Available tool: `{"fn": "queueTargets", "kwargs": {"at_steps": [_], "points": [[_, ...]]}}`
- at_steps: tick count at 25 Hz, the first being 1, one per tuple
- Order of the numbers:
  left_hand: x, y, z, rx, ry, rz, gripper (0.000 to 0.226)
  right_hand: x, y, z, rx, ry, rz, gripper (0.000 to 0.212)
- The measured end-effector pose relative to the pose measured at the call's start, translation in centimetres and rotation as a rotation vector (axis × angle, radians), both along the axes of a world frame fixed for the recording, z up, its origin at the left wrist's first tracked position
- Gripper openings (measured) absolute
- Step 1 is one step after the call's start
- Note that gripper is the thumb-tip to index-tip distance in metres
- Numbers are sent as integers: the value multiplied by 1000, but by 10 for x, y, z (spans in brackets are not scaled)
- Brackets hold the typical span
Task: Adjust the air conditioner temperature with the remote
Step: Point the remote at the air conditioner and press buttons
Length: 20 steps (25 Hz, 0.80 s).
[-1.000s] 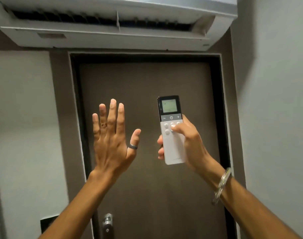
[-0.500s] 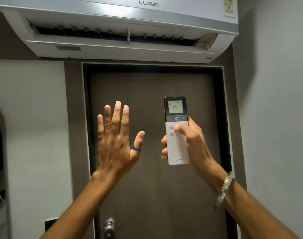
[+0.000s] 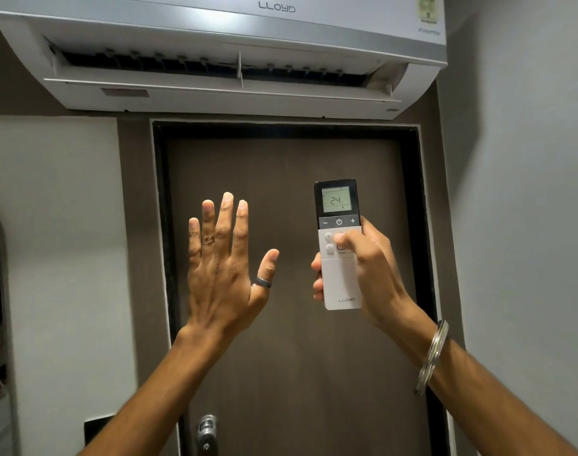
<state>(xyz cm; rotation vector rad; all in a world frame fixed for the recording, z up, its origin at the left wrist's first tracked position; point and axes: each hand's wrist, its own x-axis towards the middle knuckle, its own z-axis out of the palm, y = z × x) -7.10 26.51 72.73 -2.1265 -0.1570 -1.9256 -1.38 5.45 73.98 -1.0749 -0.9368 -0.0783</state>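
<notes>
A white split air conditioner [image 3: 215,44] hangs on the wall above a door, its front flap lowered and the vent slot showing. My right hand [image 3: 370,268] holds a white remote [image 3: 338,281] upright and pointed up at the unit, with the thumb resting on the round buttons below the dark top panel. The remote's screen reads 24. My left hand [image 3: 225,268] is raised beside it, palm away from me, fingers straight and apart, holding nothing. A dark ring sits on the left thumb.
A dark brown door [image 3: 291,357] with a black frame fills the middle, its metal handle [image 3: 206,429] at the bottom. Light walls stand left and right. A metal bangle [image 3: 432,353] circles my right wrist. A dark switch plate [image 3: 95,429] is at lower left.
The view has tilted up, so more of the air conditioner shows. The remote's screen came on with 24. Both hands keep almost the same pose.
</notes>
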Motion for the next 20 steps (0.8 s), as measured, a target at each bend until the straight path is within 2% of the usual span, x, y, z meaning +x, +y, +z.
{"fn": "queueTargets", "kwargs": {"at_steps": [11, 20], "points": [[1, -2, -1, -1, 15, -3, 83, -4, -4, 0, -23, -9, -18, 28], [-2, -6, -1, 24, -2, 3, 84, -8, -6, 0, -25, -35, -51, 23]]}}
